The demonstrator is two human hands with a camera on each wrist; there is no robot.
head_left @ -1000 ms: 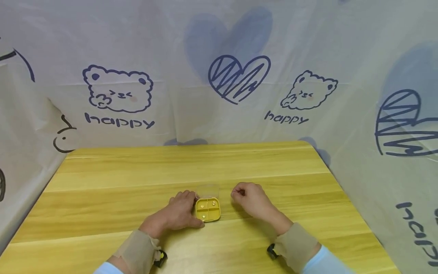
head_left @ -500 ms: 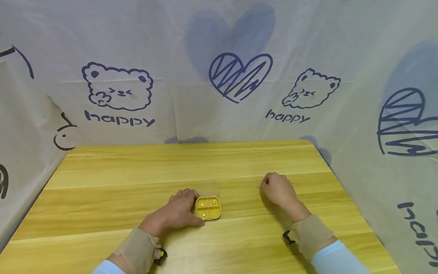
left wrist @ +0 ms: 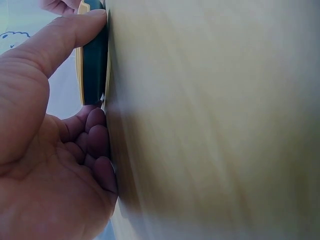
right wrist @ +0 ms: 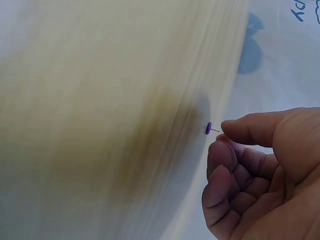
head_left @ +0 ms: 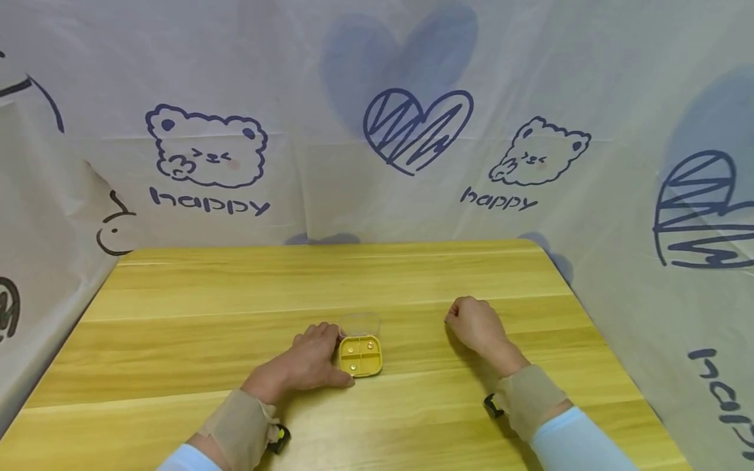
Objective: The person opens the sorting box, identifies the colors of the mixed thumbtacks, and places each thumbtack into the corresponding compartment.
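Observation:
A small yellow four-compartment box sits on the table with its clear lid flipped back. Small shiny studs lie in three of its compartments. My left hand holds the box from the left, thumb at the front and fingers at the back corner; its dark side shows in the left wrist view. Farther right, my right hand is low over the table with fingers curled. By its thumb and index tips is a stud with a purple head and thin gold post. Whether they pinch the post is unclear.
The wood-grain table reaches back to a white printed cloth hanging behind it and along both sides. Each wrist has a beige wrap with a small black device.
My right hand moved right, away from the box, to the stud, and its fingertips now cover the stud in the head view. My left hand stays on the box.

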